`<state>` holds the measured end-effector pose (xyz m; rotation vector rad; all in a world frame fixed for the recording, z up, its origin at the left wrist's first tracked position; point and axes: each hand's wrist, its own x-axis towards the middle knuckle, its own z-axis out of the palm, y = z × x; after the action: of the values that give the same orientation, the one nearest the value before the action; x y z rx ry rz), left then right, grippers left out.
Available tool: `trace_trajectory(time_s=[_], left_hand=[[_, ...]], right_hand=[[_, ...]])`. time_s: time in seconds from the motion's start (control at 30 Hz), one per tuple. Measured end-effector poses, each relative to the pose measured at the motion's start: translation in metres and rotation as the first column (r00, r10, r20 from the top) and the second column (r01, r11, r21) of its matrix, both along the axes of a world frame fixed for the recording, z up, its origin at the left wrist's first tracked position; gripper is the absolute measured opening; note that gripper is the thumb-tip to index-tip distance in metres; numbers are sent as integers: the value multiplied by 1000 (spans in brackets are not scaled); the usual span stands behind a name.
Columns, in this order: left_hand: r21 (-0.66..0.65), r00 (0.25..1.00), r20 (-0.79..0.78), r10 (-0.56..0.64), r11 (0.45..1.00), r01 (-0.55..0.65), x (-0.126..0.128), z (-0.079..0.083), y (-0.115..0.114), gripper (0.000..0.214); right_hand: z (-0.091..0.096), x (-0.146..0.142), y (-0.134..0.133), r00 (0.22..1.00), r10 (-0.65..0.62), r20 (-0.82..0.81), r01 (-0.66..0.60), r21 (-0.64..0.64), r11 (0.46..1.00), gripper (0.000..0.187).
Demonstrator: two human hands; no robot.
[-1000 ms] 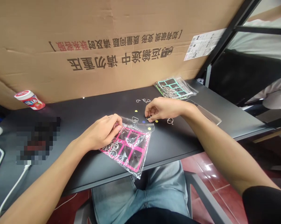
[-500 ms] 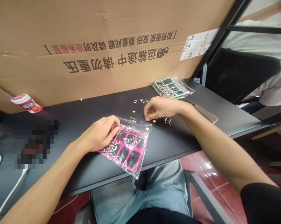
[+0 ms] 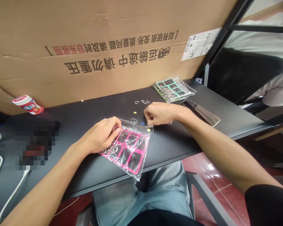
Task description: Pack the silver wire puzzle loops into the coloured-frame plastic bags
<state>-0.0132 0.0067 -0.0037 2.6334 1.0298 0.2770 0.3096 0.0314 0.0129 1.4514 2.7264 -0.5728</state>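
My left hand [image 3: 107, 133] is closed on the upper left edge of a clear plastic bag [image 3: 135, 153], fingers curled at its opening. Inside lie pink grid-patterned sheets and several thin metal rings [image 3: 112, 156]. Just above the desk, beyond the bag's top right corner, my right hand [image 3: 159, 113] has its fingertips pinched together; anything between them is too small to make out. Around it are a blue dot [image 3: 142, 123], a yellow dot [image 3: 135, 112], a bent-wire shape [image 3: 134, 121] and another wire shape [image 3: 145, 101]. A second yellow dot [image 3: 148, 129] shows at the bag's corner.
Another bag with teal grid sheets [image 3: 173, 89] lies at the back right, near a clear flat strip [image 3: 202, 113]. A red-and-white bottle [image 3: 28, 104] lies at left, near a blurred-out object and a white cable [image 3: 13, 191]. Cardboard [image 3: 108, 25] stands behind; a person sits at right.
My right hand has shifted slightly left and down, its wrist now covering most of the wire loop beside it. A yellow dot under its fingertips no longer shows. My left hand stays on the bag.
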Motion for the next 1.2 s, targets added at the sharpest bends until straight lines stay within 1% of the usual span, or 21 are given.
trace_trajectory(time_s=[0.07, 0.13, 0.17, 0.23, 0.3, 0.37, 0.43, 0.47, 0.5, 0.53, 0.57, 0.63, 0.7, 0.73, 0.77, 0.8, 0.83, 0.9, 0.97, 1.1, 1.2], left_hand=[[3, 1000, 5, -2, 1000, 2, 0, 1, 0, 16], [8, 1000, 10, -5, 1000, 5, 0, 1, -1, 16], [8, 1000, 10, -8, 1000, 8, 1, 1, -1, 15], [13, 1000, 11, -18, 1000, 17, 1, 0, -2, 15], [23, 1000, 11, -28, 999, 28, 2, 0, -2, 15], [41, 999, 15, -38, 998, 37, 3, 0, -2, 14], [53, 998, 20, -52, 997, 50, 3, -1, -2, 12], [54, 998, 23, -55, 997, 53, 3, -1, -2, 11], [53, 998, 25, -53, 997, 51, 3, -1, -2, 11], [49, 999, 25, -48, 998, 47, 3, -1, -2, 11], [43, 999, 24, -43, 998, 42, 3, 0, -2, 12], [31, 999, 20, -37, 999, 36, 3, 0, -2, 13], [18, 999, 16, -42, 999, 42, 3, 0, -2, 15], [13, 999, 15, -43, 999, 42, 3, 0, -2, 15], [11, 999, 15, -40, 999, 39, 3, 0, -2, 15], [11, 999, 15, -35, 999, 35, 3, -1, -2, 15], [11, 999, 15, -30, 1000, 30, 3, -1, -2, 15], [11, 1000, 16, -20, 1000, 20, 2, -1, -2, 16], [7, 1000, 14, -17, 1000, 17, 2, -1, -2, 16], [1, 1000, 2, -16, 1000, 16, 2, 0, -2, 16], [6, 1000, 8, -14, 1000, 14, 1, -1, -2, 17]], right_hand=[[-1, 4, 2, 998, 11, -56, -10, 13, 1000, 8], [-1, 7, 3, 982, 14, -188, -8, 33, 999, 7], [-1, 7, 4, 961, 11, -276, 3, 52, 999, 6], [-3, 1, 2, 892, 18, -452, 34, 106, 994, 5], [-6, -11, -3, 824, 67, -563, 28, 158, 987, 5], [-9, -26, -9, 800, 186, -570, -86, 197, 977, 6], [-12, -39, -15, 777, 343, -529, -286, 189, 939, 4], [-13, -43, -17, 753, 399, -523, -366, 170, 915, 2], [-14, -44, -18, 727, 427, -537, -412, 156, 898, 3], [-15, -43, -16, 708, 423, -566, -416, 150, 897, 7], [-16, -41, -14, 698, 392, -599, -379, 155, 912, 12], [-20, -32, -5, 705, 302, -642, -225, 200, 953, 19], [-26, -23, 4, 755, 242, -609, -92, 268, 959, 32], [-29, -19, 8, 792, 234, -565, -69, 297, 952, 41], [-32, -17, 11, 826, 243, -509, -84, 315, 945, 51], [-34, -17, 13, 852, 266, -451, -125, 317, 940, 58], [-36, -17, 14, 868, 293, -401, -175, 305, 936, 61], [-37, -20, 15, 881, 340, -330, -258, 269, 928, 56], [-37, -23, 15, 886, 365, -287, -295, 259, 920, 45], [-33, -24, 18, 886, 381, -266, -288, 330, 899, 33], [-32, -19, 21, 901, 354, -252, -251, 363, 898, 28]])
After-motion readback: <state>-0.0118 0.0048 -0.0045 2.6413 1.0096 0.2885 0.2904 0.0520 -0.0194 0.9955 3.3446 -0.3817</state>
